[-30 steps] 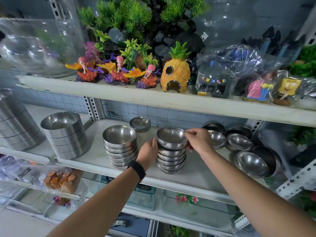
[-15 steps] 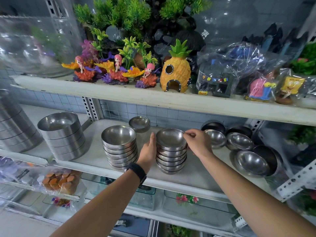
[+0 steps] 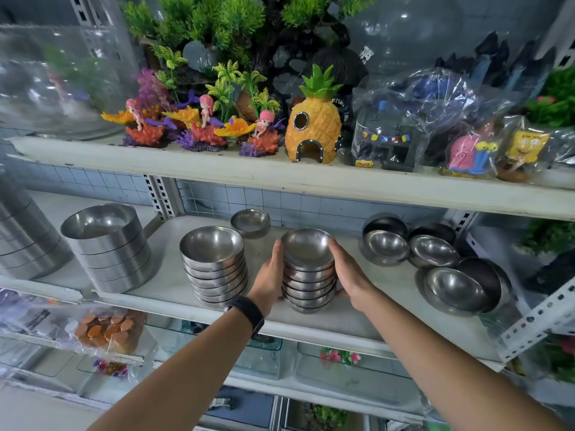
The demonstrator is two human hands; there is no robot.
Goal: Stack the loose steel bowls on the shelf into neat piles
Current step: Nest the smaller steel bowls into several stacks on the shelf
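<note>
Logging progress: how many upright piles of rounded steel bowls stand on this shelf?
2: a free pile at centre-left, and a second pile beside it between the left hand and right hand. Tilted bowls at right excluded.

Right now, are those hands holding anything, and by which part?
Yes: the middle bowl stack, by its sides. The left hand presses its left side; the right hand curls round its right.

Identified as a retail shop for aquarium and pet supplies. Indicated by slotted-steel shelving uprights (image 3: pixel 161 197) and stock held in multiples: piles of steel bowls (image 3: pixel 214 265) on the middle shelf (image 3: pixel 351 321), mermaid ornaments (image 3: pixel 203 126), a pineapple house (image 3: pixel 312 129) and plastic-bagged figures (image 3: pixel 469 150) along the upper shelf (image 3: pixel 249 174) edge, and glass tanks (image 3: pixel 351 371) below.
</note>
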